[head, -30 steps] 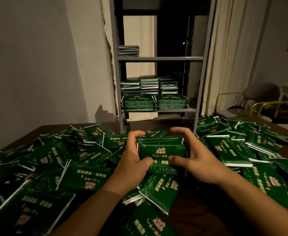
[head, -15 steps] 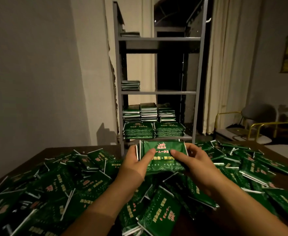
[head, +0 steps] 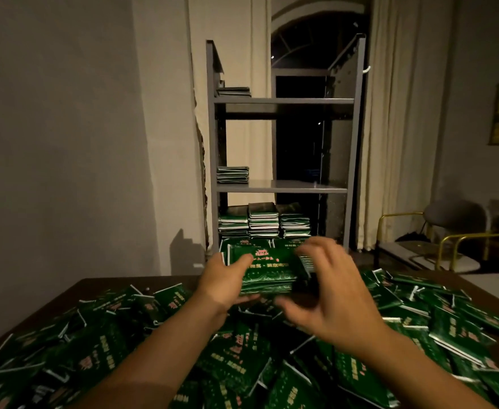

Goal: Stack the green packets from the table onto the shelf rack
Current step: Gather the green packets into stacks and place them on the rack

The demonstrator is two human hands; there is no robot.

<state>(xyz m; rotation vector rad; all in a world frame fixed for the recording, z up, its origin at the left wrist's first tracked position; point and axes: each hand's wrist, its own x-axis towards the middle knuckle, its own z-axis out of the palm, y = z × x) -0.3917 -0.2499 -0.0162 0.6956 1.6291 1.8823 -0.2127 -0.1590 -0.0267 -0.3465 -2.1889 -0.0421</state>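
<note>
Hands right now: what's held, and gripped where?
The left hand grips a small stack of green packets at its left edge. The right hand is blurred, fingers spread, apparently holding nothing.

Head camera faces forward toward shelf rack (head: pixel 282 187).

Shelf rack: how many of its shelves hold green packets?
3: the top shelf, with a thin stack at left; the middle shelf, with a thicker stack; the one below, with several stacks. Others may be hidden.

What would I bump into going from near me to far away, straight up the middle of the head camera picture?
Loose green packets heaped on the brown table → small stack of green packets held up → grey metal shelf rack → dark arched window.
</note>
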